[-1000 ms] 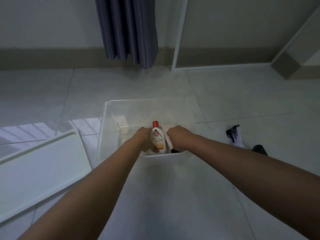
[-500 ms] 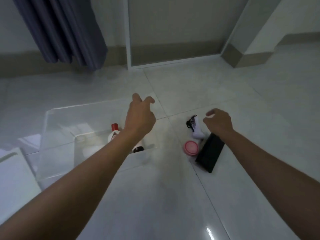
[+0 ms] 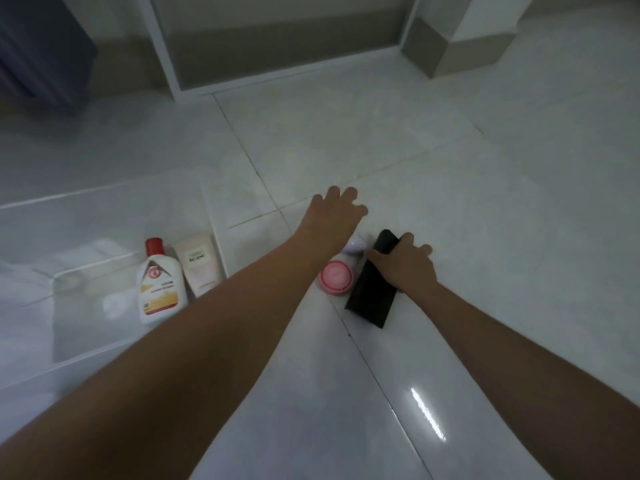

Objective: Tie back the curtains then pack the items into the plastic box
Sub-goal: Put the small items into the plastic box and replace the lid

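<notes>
black case (image 3: 372, 287): lies flat on the tiled floor (image 3: 450, 168), right of the plastic box, long axis running away from the camera.
right hand (image 3: 407, 266): laid over the far half of the black case, fingers (image 3: 417, 249) curled down round its far edge, thumb side along the near edge; appears to grip it, not yet lifted.
left hand (image 3: 334, 220): reaches across over a whitish item (image 3: 355, 245) just beyond the pink jar; fingers spread and relaxed, holding nothing; contact with the item cannot be told, mostly hidden under the hand.
pink jar (image 3: 336, 277): round, lid up, touching or just beside the left edge of the black case, under the left wrist.
plastic box (image 3: 104, 202): clear, open-topped, at left; already holds a red-capped bottle (image 3: 159, 285) and a pale tube (image 3: 201, 265), lying side by side at its right end.
step in hand, judged: picking up the remaining floor items for the box.
doing it well: close the right grip across the narrow width of the case before lifting; lift straight up so as not to knock the jar; settle the left fingers fully round the whitish item first; carry both low over the box wall and set down in the free space left of the bottle.
risk: slick tile, case may slide instead of rising.
</notes>
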Action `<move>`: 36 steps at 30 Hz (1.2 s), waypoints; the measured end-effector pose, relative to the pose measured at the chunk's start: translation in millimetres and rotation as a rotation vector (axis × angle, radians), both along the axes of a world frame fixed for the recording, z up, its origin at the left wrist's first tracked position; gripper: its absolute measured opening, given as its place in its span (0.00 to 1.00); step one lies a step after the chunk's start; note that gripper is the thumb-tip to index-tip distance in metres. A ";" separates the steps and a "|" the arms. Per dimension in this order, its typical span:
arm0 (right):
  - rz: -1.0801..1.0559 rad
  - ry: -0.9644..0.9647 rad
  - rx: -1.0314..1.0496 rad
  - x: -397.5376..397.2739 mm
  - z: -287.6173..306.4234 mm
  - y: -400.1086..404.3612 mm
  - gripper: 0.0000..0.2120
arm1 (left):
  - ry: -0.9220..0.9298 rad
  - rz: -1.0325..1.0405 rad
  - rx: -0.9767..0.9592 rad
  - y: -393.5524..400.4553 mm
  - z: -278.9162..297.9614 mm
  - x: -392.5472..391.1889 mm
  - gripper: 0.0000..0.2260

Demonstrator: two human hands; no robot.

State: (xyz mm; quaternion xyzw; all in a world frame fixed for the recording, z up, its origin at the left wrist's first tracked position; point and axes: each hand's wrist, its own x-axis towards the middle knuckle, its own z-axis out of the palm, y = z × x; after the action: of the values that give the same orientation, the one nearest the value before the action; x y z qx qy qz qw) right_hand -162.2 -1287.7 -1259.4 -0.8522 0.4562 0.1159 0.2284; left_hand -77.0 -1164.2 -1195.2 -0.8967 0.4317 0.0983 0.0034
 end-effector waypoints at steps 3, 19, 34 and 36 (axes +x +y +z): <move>0.029 -0.020 0.007 -1.6 -1.2 -1.7 0.34 | 0.078 -0.056 0.112 -7.7 -15.3 1.4 0.22; 0.001 -0.156 0.135 9.1 22.0 -23.8 0.34 | 0.190 0.226 -0.131 -12.5 -9.1 21.1 0.16; 0.154 -0.512 1.021 101.9 163.2 181.2 0.31 | 0.322 0.708 -0.327 303.9 144.1 42.8 0.15; 0.240 -0.464 0.979 104.3 157.9 223.1 0.27 | 0.453 0.827 -0.407 332.3 126.9 29.6 0.13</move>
State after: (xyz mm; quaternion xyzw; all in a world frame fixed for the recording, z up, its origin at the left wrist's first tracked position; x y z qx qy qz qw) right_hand -57.9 -1064.6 -1101.6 -0.6959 0.1865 0.1490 0.6773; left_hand -47.3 -831.9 -1068.3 -0.9312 0.0412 0.1972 -0.3039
